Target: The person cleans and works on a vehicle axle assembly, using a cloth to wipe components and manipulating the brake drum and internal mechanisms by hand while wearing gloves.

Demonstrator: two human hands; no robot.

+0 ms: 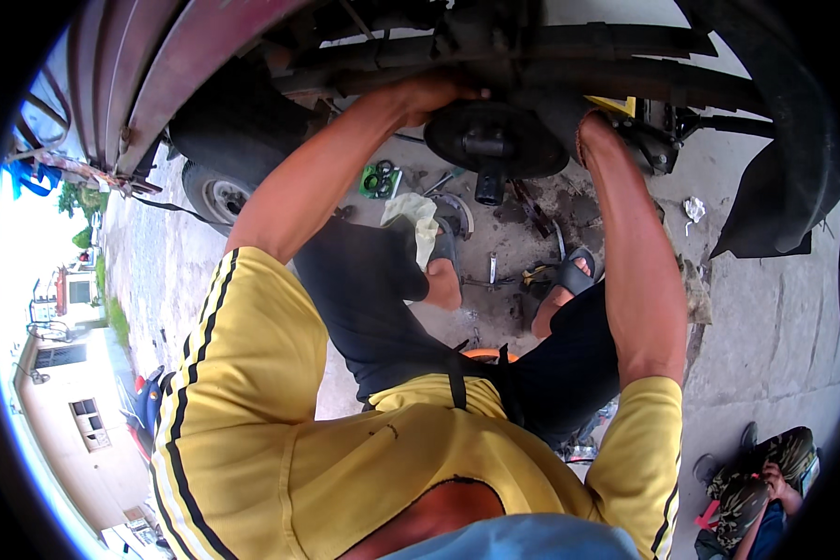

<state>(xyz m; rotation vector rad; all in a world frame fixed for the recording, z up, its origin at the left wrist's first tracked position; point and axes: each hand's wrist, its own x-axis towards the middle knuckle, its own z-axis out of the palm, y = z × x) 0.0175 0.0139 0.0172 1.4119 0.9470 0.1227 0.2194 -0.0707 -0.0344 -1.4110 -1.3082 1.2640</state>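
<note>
Beneath the leaf springs (616,79) of a vehicle, a round dark hub plate (527,140) faces me, with a stubby shaft end (490,187) sticking out of its middle. My left hand (432,95) is at the plate's upper left rim, its fingers bent along the top edge; shadow hides part of the grip. On the other side my right hand (555,110) is at the upper right rim. It looks very dark, covered or greasy, so its fingers do not show clearly. A band circles my right wrist.
On the stained concrete lie a curved brake shoe (458,213), a green packet with black rings (380,178), a wrench (493,267) and crumpled white paper (693,208). A pale cloth (415,217) hangs by my left knee. A black mudflap (765,210) hangs right; a person (765,485) sits lower right.
</note>
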